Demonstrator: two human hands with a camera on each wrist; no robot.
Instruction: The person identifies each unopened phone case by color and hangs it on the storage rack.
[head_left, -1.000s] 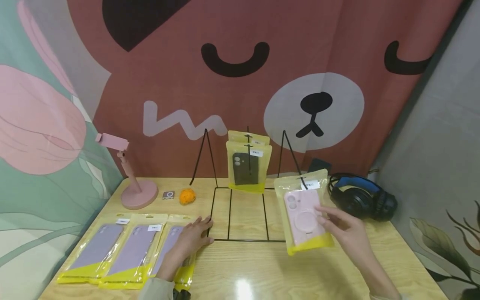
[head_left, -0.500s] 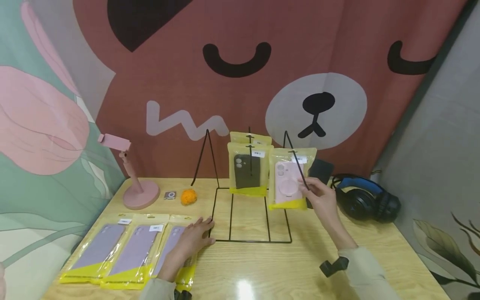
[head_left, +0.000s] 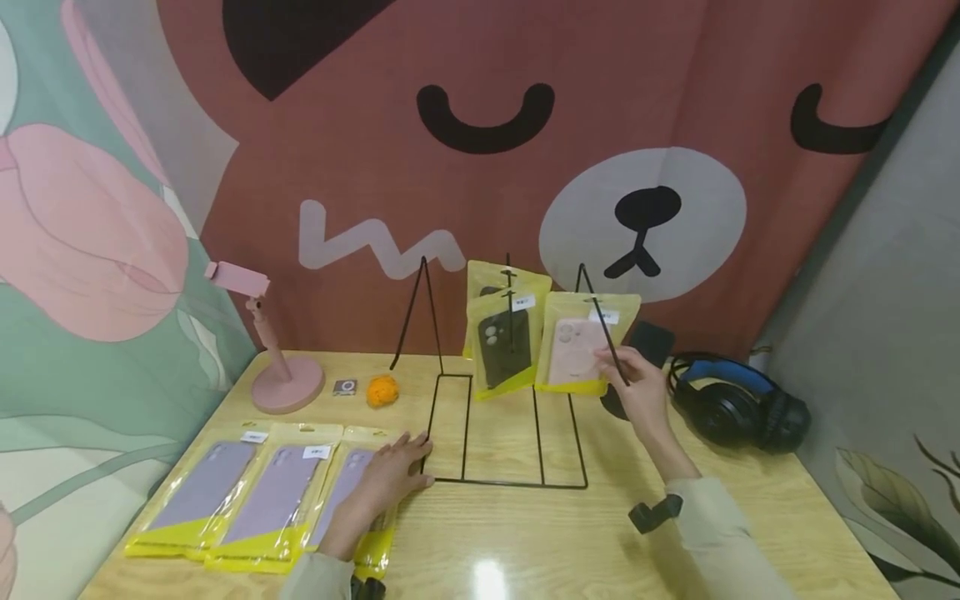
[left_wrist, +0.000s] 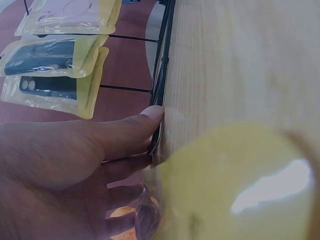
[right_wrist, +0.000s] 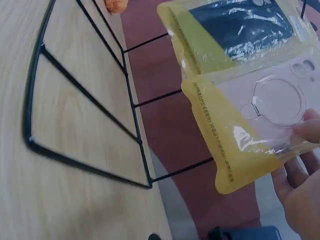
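Note:
My right hand (head_left: 641, 390) pinches the right side of a clear-and-yellow bag holding a pink phone case (head_left: 576, 354). The bag hangs on the right prong of a black wire display rack (head_left: 510, 482); in the right wrist view, my thumb lies on the ring-marked pink case (right_wrist: 280, 100). Two bags with dark phone cases (head_left: 495, 358) hang one behind the other on the middle prong. My left hand (head_left: 390, 475) holds the rack's front left corner, thumb on the wire in the left wrist view. Beneath that forearm lies a bagged purple phone case (head_left: 343, 487).
Two more bagged purple cases (head_left: 273, 492) lie at the left. Behind them are a pink stand (head_left: 287, 386), a small square player (head_left: 345, 387) and an orange ball (head_left: 382, 391). Headphones (head_left: 738, 404) and a dark phone-like object (head_left: 651, 343) stand at the back right.
My right hand has moved the pink-case bag back and up along the right prong. The front dark-case bag now tilts. My left hand has stayed at the rack corner.

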